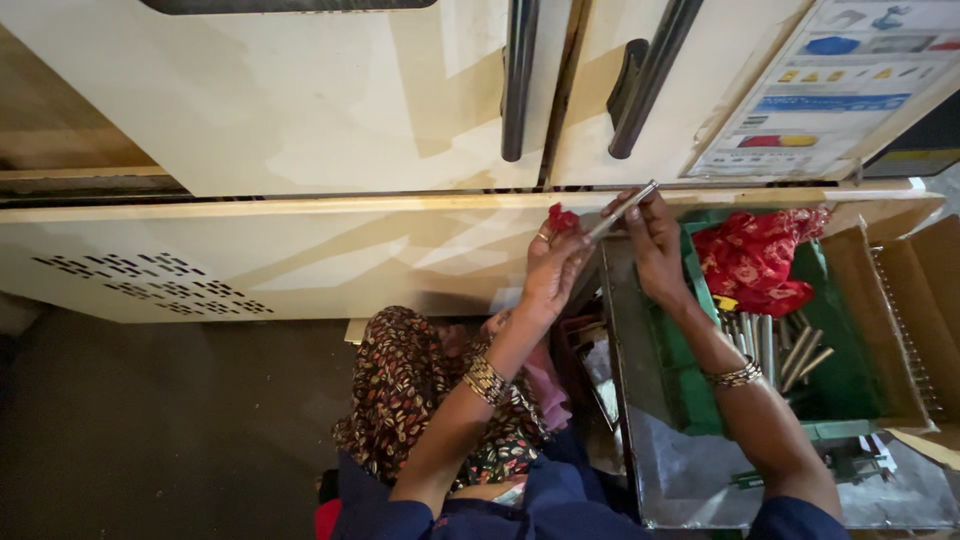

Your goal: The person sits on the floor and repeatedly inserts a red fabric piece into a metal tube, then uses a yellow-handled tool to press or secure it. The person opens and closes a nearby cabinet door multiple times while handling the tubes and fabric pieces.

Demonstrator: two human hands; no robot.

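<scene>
— Cloth first: why is that red scrap (561,217) bunched in the left hand (548,272)?

— Fingers pinch it against the near end of the metal rod (622,210), which looks like wiping.

— And the rod is raised in front of the cream machine panel (300,250)?

— Yes, slanted up between both hands, likely to keep it steady. The right hand (655,250) clasps its upper end.

— Further right?

— More rods (775,345) lie loose in the green tray (850,390), beside a red cloth (760,255), close within reach.
</scene>
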